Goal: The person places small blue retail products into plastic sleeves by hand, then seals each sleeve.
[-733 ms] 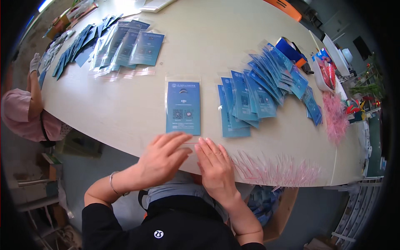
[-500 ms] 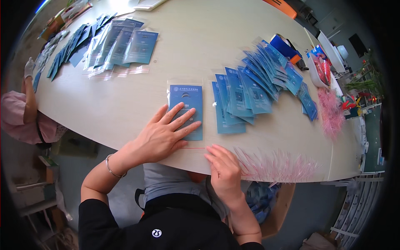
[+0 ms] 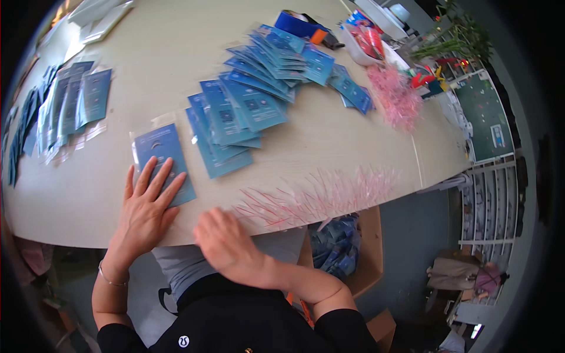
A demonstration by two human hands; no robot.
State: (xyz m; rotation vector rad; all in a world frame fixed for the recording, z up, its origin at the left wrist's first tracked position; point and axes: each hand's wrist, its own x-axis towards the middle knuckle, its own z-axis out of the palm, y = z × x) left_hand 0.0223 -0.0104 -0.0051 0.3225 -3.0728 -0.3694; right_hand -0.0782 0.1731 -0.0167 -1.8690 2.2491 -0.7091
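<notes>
My left hand (image 3: 144,203) lies flat, fingers spread, over the lower part of a blue printed card in a clear plastic sleeve (image 3: 160,142) on the table. The sleeve's clear top sticks out beyond the card. My right hand (image 3: 226,244) is at the table's near edge, just right of the left hand, its fingers curled in and slightly blurred. Whatever it may hold is hidden. Close to its right, thin clear strips with red lines (image 3: 318,197) form a loose heap along the edge. Beyond them fans a row of sleeved blue cards (image 3: 244,112).
More sleeved cards (image 3: 94,97) lie at the left. A blue tape dispenser (image 3: 294,25), a white tub with red packets (image 3: 362,47) and a pink tinsel-like bundle (image 3: 395,97) sit at the far right. Below the edge stands a cardboard box (image 3: 369,244) holding blue packets.
The view has turned right, so the table's contents sit further left. My left hand stays on the card. My right hand has curled more; the thin red line between the hands no longer shows.
</notes>
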